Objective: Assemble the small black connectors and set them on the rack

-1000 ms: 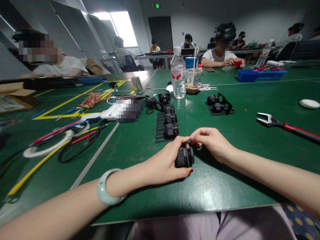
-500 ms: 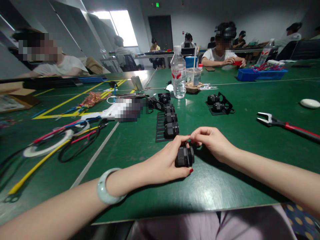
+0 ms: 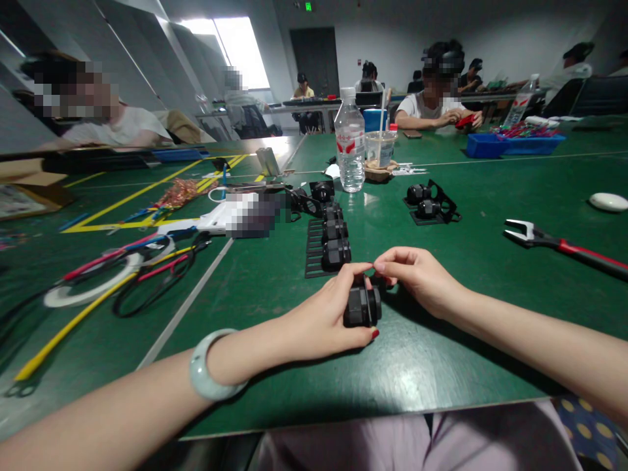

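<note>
Lilac cloth (image 3: pixel 343 448) covers the person's lap at the near edge of the green desk (image 3: pixel 490 366). Just beyond that edge, a pale green bangle (image 3: pixel 200 369) circles the left wrist. Its left hand (image 3: pixel 333 320) rests low over the desk, grip closed around a black ribbed fitting (image 3: pixel 357 307), which lies on its side near the front with the collared end turned right. Beside it, the right hand (image 3: pixel 417 278) has thumb and fingers pinched together close to the left index fingertip; whether that grip holds anything, I cannot tell. A yellow cable (image 3: pixel 81 323) slants across the left side, ending in a metal lug. Past the hands, more black fittings (image 3: pixel 336 254) line up in a row along a slotted plate (image 3: pixel 313 263), while a tool with a red and black handle (image 3: pixel 589 257) lies well to the right. Farther on, two fittings (image 3: pixel 426 209) sit on another dark plate. Behind these stand a clear bottle (image 3: pixel 350 170) and, next to it, a cup with a straw (image 3: pixel 385 154). Across the desk, a co-worker in a white shirt (image 3: pixel 415 114) holds a red object (image 3: pixel 464 122).
</note>
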`<action>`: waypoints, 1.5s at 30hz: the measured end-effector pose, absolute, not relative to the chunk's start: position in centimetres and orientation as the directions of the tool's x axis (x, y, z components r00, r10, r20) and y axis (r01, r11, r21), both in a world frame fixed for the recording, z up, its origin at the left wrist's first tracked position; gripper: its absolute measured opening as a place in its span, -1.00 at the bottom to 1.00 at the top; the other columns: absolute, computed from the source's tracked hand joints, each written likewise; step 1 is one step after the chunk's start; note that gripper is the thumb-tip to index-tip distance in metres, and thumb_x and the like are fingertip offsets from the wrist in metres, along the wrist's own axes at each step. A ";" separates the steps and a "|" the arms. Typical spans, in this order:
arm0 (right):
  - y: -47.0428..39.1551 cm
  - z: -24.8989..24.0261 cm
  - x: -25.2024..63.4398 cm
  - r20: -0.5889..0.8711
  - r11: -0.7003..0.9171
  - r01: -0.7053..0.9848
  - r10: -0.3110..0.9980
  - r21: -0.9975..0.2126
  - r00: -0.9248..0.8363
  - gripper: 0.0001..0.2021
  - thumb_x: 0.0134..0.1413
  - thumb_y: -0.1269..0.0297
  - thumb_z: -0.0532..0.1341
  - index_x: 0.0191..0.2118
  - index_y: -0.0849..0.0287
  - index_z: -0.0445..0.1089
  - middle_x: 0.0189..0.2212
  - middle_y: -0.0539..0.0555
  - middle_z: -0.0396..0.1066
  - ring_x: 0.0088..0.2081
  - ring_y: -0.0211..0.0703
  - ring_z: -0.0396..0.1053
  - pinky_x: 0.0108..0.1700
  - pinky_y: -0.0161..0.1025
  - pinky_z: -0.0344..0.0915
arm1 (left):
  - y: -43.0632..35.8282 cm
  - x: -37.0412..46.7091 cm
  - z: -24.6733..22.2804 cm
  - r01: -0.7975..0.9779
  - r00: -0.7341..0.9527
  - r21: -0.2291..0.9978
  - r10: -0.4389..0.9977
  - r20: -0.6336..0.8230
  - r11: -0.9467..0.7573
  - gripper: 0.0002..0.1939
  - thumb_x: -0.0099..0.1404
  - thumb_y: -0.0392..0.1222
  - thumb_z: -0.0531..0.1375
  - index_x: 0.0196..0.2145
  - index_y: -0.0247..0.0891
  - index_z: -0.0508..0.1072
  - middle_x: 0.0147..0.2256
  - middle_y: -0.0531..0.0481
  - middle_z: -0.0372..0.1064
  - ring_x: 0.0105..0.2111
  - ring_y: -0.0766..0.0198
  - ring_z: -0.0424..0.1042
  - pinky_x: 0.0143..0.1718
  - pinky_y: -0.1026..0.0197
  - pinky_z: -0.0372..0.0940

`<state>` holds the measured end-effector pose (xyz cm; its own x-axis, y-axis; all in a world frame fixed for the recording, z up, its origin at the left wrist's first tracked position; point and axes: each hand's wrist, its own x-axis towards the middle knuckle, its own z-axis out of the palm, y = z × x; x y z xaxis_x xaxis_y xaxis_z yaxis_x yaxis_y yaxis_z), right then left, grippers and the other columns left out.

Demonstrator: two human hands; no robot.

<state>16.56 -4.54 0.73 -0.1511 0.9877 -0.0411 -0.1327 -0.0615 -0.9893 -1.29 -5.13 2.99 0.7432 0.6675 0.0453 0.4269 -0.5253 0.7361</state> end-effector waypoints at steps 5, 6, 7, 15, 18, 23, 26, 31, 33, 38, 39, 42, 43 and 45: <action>-4.6 0.5 16.8 0.014 -0.004 -0.118 0.988 -0.993 -0.151 -0.75 -0.28 0.17 0.28 -0.49 0.23 0.29 -0.63 -0.08 0.23 -0.56 -0.37 0.14 -0.47 -0.35 0.07 | -5.2 -1.3 3.0 0.451 0.733 0.730 0.680 0.025 -0.513 -0.34 0.01 -0.20 0.19 0.03 -0.23 -0.03 -0.14 -0.08 0.18 -0.16 0.19 0.26 -0.11 0.09 0.19; -4.7 0.5 16.8 0.025 0.007 -0.113 0.988 -0.994 -0.155 -0.75 -0.26 0.16 0.27 -0.48 0.23 0.29 -0.62 -0.08 0.22 -0.55 -0.37 0.14 -0.47 -0.35 0.07 | -5.2 -1.3 2.9 0.453 0.730 0.730 0.683 0.026 -0.512 -0.34 0.01 -0.20 0.19 0.03 -0.23 -0.03 -0.14 -0.08 0.18 -0.17 0.18 0.26 -0.11 0.08 0.19; -4.7 0.5 16.9 0.035 0.017 -0.109 0.987 -0.994 -0.159 -0.76 -0.24 0.15 0.26 -0.48 0.23 0.29 -0.62 -0.08 0.22 -0.55 -0.37 0.14 -0.46 -0.35 0.08 | -5.2 -1.4 2.9 0.454 0.728 0.729 0.685 0.028 -0.511 -0.33 0.01 -0.20 0.19 0.03 -0.22 -0.03 -0.13 -0.08 0.18 -0.17 0.18 0.26 -0.11 0.08 0.19; -4.9 0.3 17.5 0.056 0.031 -0.135 0.981 -0.990 -0.187 -0.78 -0.09 0.16 0.17 -0.52 0.21 0.22 -0.63 -0.09 0.19 -0.56 -0.38 0.13 -0.45 -0.35 0.07 | -5.1 -1.4 2.9 0.460 0.736 0.721 0.676 0.016 -0.518 -0.34 0.00 -0.20 0.19 0.03 -0.23 -0.03 -0.11 -0.09 0.17 -0.15 0.19 0.26 -0.09 0.09 0.18; -4.9 0.3 17.8 0.051 0.038 -0.074 0.982 -0.997 -0.180 -0.76 -0.04 0.16 0.13 -0.55 0.21 0.20 -0.65 -0.08 0.18 -0.57 -0.38 0.12 -0.45 -0.35 0.07 | -5.1 -1.4 2.9 0.459 0.739 0.721 0.673 0.014 -0.519 -0.33 0.01 -0.21 0.19 0.03 -0.22 -0.04 -0.11 -0.10 0.17 -0.15 0.19 0.26 -0.08 0.09 0.17; -5.2 0.6 17.8 0.082 0.096 0.064 0.977 -0.993 -0.197 -0.77 -0.02 0.19 0.08 -0.57 0.21 0.19 -0.66 -0.07 0.17 -0.57 -0.36 0.13 -0.47 -0.35 0.08 | -5.2 -1.4 2.9 0.462 0.731 0.725 0.682 0.015 -0.510 -0.33 0.00 -0.20 0.19 0.03 -0.22 -0.03 -0.12 -0.09 0.17 -0.15 0.19 0.26 -0.08 0.07 0.17; -5.3 0.5 17.9 0.151 0.163 0.044 0.967 -0.986 -0.204 -0.96 -0.13 0.39 0.10 -0.46 0.20 0.19 -0.57 -0.06 0.20 -0.51 -0.35 0.17 -0.43 -0.35 0.14 | -5.2 -1.3 3.0 0.461 0.732 0.727 0.681 0.013 -0.509 -0.34 0.00 -0.20 0.19 0.02 -0.23 -0.02 -0.12 -0.10 0.17 -0.15 0.19 0.26 -0.09 0.08 0.18; -5.8 0.5 18.3 0.344 0.399 0.152 0.891 -0.904 -0.296 -0.70 -0.30 0.55 0.05 -0.31 0.16 0.18 -0.37 0.02 0.23 -0.35 -0.25 0.23 -0.31 -0.27 0.21 | -5.1 -1.4 2.9 0.448 0.737 0.733 0.676 0.022 -0.512 -0.33 -0.01 -0.20 0.19 0.02 -0.23 -0.02 -0.12 -0.08 0.17 -0.15 0.18 0.26 -0.08 0.08 0.17; -6.1 0.8 18.4 0.418 0.535 0.251 0.817 -0.807 -0.396 -0.69 -0.31 0.56 0.07 -0.31 0.16 0.19 -0.33 0.05 0.23 -0.28 -0.19 0.22 -0.23 -0.21 0.21 | -5.1 -1.4 2.9 0.447 0.735 0.727 0.677 0.032 -0.521 -0.34 -0.01 -0.19 0.20 0.01 -0.24 -0.01 -0.12 -0.09 0.16 -0.14 0.17 0.25 -0.08 0.08 0.17; -6.8 1.4 18.2 0.461 0.692 0.309 0.686 -0.653 -0.562 -0.58 -0.31 0.54 0.15 -0.20 0.15 0.13 -0.21 0.13 0.19 -0.13 -0.08 0.15 -0.09 -0.10 0.16 | -5.1 -1.4 2.9 0.462 0.733 0.702 0.679 0.041 -0.542 -0.39 0.00 -0.19 0.19 -0.02 -0.26 0.02 -0.12 -0.11 0.15 -0.14 0.15 0.24 -0.11 0.10 0.19; -6.9 1.4 18.2 0.461 0.699 0.310 0.679 -0.645 -0.571 -0.57 -0.30 0.53 0.16 -0.18 0.15 0.12 -0.19 0.15 0.17 -0.11 -0.07 0.14 -0.08 -0.09 0.16 | -5.2 -1.4 2.9 0.461 0.735 0.701 0.676 0.042 -0.545 -0.40 0.00 -0.19 0.19 -0.02 -0.26 0.02 -0.12 -0.11 0.15 -0.14 0.15 0.24 -0.12 0.10 0.19; -6.9 1.2 18.1 0.455 0.712 0.312 0.663 -0.629 -0.595 -0.57 -0.25 0.50 0.17 -0.16 0.14 0.09 -0.16 0.16 0.14 -0.08 -0.05 0.12 -0.07 -0.08 0.15 | -5.2 -1.4 2.9 0.454 0.738 0.703 0.673 0.047 -0.547 -0.41 0.01 -0.20 0.18 -0.02 -0.26 0.02 -0.12 -0.10 0.16 -0.14 0.16 0.24 -0.13 0.11 0.20; -6.9 1.0 18.1 0.457 0.716 0.310 0.658 -0.625 -0.599 -0.58 -0.24 0.50 0.17 -0.17 0.13 0.08 -0.17 0.16 0.13 -0.08 -0.06 0.12 -0.08 -0.08 0.15 | -5.2 -1.4 2.9 0.454 0.737 0.705 0.674 0.046 -0.545 -0.40 0.01 -0.20 0.18 -0.02 -0.26 0.02 -0.12 -0.10 0.16 -0.14 0.16 0.25 -0.13 0.10 0.20; -6.8 0.9 18.1 0.462 0.723 0.305 0.651 -0.620 -0.603 -0.60 -0.21 0.49 0.17 -0.18 0.13 0.08 -0.17 0.16 0.14 -0.09 -0.06 0.13 -0.08 -0.08 0.16 | -5.2 -1.4 2.8 0.454 0.735 0.709 0.677 0.043 -0.539 -0.39 0.01 -0.20 0.18 -0.01 -0.26 0.01 -0.12 -0.10 0.16 -0.14 0.15 0.25 -0.13 0.09 0.20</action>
<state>18.12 -6.85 0.85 -0.6028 0.6508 0.4617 0.3051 0.7226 -0.6203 -1.39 -5.16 2.84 0.7351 0.6765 0.0434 0.4544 -0.5393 0.7090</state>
